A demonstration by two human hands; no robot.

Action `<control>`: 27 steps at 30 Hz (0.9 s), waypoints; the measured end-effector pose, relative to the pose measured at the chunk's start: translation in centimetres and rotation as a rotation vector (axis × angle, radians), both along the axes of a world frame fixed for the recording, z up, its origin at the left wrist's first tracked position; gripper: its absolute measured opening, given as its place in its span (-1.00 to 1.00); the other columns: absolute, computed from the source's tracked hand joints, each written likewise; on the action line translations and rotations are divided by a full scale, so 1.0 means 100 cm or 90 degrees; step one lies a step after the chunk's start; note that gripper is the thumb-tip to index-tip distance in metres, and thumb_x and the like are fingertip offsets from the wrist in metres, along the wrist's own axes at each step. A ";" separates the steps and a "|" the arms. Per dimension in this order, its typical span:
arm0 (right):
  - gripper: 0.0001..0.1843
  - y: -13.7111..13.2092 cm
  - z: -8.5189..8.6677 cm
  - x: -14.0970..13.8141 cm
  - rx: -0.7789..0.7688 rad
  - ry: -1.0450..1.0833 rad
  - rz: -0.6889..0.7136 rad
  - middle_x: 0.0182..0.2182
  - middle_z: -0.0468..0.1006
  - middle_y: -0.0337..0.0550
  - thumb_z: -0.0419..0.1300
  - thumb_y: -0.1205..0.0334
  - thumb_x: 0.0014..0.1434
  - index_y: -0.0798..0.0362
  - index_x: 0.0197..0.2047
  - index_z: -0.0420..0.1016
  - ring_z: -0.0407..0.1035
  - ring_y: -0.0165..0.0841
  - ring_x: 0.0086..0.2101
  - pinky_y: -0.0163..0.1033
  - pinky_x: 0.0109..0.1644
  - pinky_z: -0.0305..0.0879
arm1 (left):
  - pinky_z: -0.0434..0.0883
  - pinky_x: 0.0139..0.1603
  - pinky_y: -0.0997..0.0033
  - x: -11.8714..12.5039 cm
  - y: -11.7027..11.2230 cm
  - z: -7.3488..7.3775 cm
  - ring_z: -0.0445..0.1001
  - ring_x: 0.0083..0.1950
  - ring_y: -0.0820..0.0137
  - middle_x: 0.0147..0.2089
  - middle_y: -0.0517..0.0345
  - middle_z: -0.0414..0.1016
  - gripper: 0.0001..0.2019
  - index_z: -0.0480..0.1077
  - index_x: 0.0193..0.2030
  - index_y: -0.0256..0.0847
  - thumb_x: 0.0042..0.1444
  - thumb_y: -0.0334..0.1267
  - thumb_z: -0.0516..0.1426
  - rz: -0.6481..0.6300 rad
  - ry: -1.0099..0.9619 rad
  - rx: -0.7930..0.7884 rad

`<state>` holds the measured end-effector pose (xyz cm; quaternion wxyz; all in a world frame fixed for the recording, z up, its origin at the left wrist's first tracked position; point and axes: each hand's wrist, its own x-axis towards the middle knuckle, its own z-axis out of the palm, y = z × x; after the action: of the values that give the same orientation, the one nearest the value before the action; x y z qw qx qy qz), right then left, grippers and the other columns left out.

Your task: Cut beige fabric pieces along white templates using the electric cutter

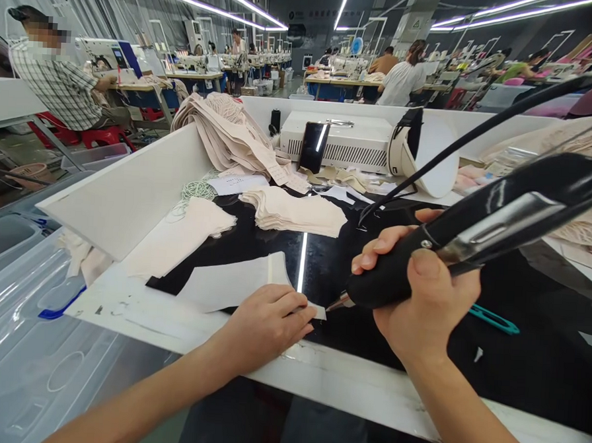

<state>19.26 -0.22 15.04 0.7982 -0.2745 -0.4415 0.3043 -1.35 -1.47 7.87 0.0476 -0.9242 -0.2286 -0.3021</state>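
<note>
My right hand (pixel 421 297) is closed round a black handheld cutting tool (pixel 479 224) with a cable running up to the right. Its metal tip (pixel 335 304) touches the right end of a flat white fabric piece (pixel 233 284) on the black glossy table (pixel 333 263). My left hand (pixel 265 322) lies on the fabric's near edge, fingers together, pressing it down right beside the tip.
A stack of cream fabric pieces (pixel 296 211), another piece (pixel 181 235), a heap of lace garments (pixel 231 135), a white machine (pixel 340 141) and a phone (pixel 314 146) lie behind. Teal snips (pixel 494 319) rest right. Clear plastic bin (pixel 18 313) left. Other workers sit at distant tables.
</note>
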 end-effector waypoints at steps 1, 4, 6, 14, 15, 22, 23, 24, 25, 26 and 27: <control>-0.55 -0.001 0.000 0.001 0.002 0.003 0.000 -0.38 0.63 -0.34 0.65 0.07 0.19 -0.11 0.04 0.59 0.49 -0.31 -0.53 -0.24 -0.51 0.48 | 0.70 0.10 0.21 0.000 0.000 0.000 0.72 0.04 0.25 0.00 0.02 0.72 -0.76 0.59 0.18 -0.29 0.72 -0.26 0.09 0.000 0.001 0.001; -0.52 -0.004 -0.001 0.002 0.000 0.004 0.008 -0.38 0.62 -0.34 0.67 0.02 0.19 -0.10 0.05 0.60 0.49 -0.31 -0.53 -0.24 -0.51 0.50 | 0.69 0.09 0.21 0.000 0.000 0.001 0.72 0.04 0.24 0.01 0.02 0.72 -0.74 0.59 0.19 -0.28 0.73 -0.26 0.07 0.000 0.005 0.000; -0.51 -0.006 -0.003 0.001 0.001 0.005 0.018 -0.38 0.62 -0.34 0.68 0.01 0.19 -0.10 0.04 0.59 0.50 -0.32 -0.52 -0.24 -0.51 0.53 | 0.68 0.11 0.22 0.000 0.000 0.002 0.72 0.04 0.24 0.01 0.03 0.72 -0.73 0.59 0.19 -0.29 0.74 -0.27 0.06 -0.002 0.005 0.002; -0.59 -0.010 -0.006 -0.002 0.004 -0.009 0.011 -0.36 0.63 -0.34 0.64 0.08 0.25 -0.11 0.04 0.59 0.52 -0.32 -0.51 -0.23 -0.49 0.59 | 0.70 0.14 0.25 -0.001 0.001 0.001 0.73 0.04 0.28 -0.02 0.04 0.71 -0.75 0.59 0.18 -0.25 0.74 -0.26 0.07 0.002 -0.003 -0.009; -0.59 -0.010 -0.006 -0.001 0.003 -0.015 0.009 -0.37 0.63 -0.33 0.64 0.06 0.25 -0.11 0.01 0.59 0.52 -0.32 -0.52 -0.23 -0.50 0.58 | 0.70 0.15 0.24 -0.002 0.001 0.002 0.73 0.05 0.28 -0.02 0.04 0.71 -0.75 0.60 0.18 -0.26 0.73 -0.26 0.08 0.003 -0.003 -0.013; -0.50 -0.013 -0.003 0.002 -0.013 -0.010 -0.007 -0.39 0.62 -0.31 0.67 0.04 0.16 -0.09 0.06 0.61 0.48 -0.29 -0.54 -0.18 -0.51 0.57 | 0.71 0.20 0.19 -0.016 0.002 0.003 0.73 0.06 0.26 0.00 0.01 0.72 -0.80 0.59 0.15 -0.28 0.69 -0.32 0.13 -0.006 -0.001 -0.048; -0.51 -0.013 -0.003 0.002 -0.016 -0.006 -0.014 -0.40 0.62 -0.31 0.67 0.04 0.15 -0.10 0.04 0.61 0.48 -0.28 -0.55 -0.17 -0.51 0.57 | 0.71 0.21 0.19 -0.018 0.002 0.002 0.73 0.07 0.26 0.01 0.00 0.72 -0.81 0.60 0.16 -0.28 0.69 -0.32 0.14 -0.007 -0.001 -0.055; -0.52 -0.014 -0.003 0.003 -0.019 -0.004 -0.021 -0.41 0.62 -0.31 0.67 0.04 0.14 -0.10 0.03 0.62 0.47 -0.28 -0.55 -0.17 -0.52 0.56 | 0.71 0.22 0.19 -0.019 0.002 0.002 0.73 0.08 0.26 0.02 0.00 0.72 -0.82 0.60 0.17 -0.27 0.68 -0.32 0.15 -0.009 -0.001 -0.061; -0.52 -0.015 -0.002 0.003 -0.021 -0.002 -0.026 -0.41 0.62 -0.31 0.67 0.04 0.13 -0.10 0.02 0.62 0.47 -0.27 -0.55 -0.17 -0.53 0.56 | 0.71 0.23 0.19 -0.020 0.002 0.001 0.74 0.09 0.25 0.02 -0.01 0.72 -0.82 0.60 0.18 -0.26 0.68 -0.32 0.15 -0.012 -0.001 -0.065; -0.51 -0.015 -0.002 0.003 -0.021 -0.002 -0.026 -0.41 0.62 -0.31 0.68 0.04 0.13 -0.10 0.02 0.63 0.47 -0.27 -0.55 -0.18 -0.53 0.56 | 0.71 0.24 0.19 -0.021 0.002 0.000 0.74 0.10 0.25 0.03 -0.01 0.72 -0.82 0.61 0.19 -0.26 0.68 -0.31 0.16 -0.015 -0.003 -0.069; -0.51 -0.016 -0.002 0.004 -0.020 -0.002 -0.023 -0.41 0.63 -0.31 0.69 0.04 0.12 -0.09 0.02 0.63 0.47 -0.28 -0.54 -0.18 -0.53 0.56 | 0.71 0.25 0.19 -0.021 0.002 0.000 0.74 0.11 0.24 0.03 -0.02 0.72 -0.82 0.61 0.19 -0.25 0.68 -0.31 0.16 -0.017 -0.004 -0.071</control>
<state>19.65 -1.80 14.80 0.7984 -0.2954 -0.4330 0.2963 -3.49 -1.28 7.83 -0.0092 -0.9274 -0.2328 -0.2926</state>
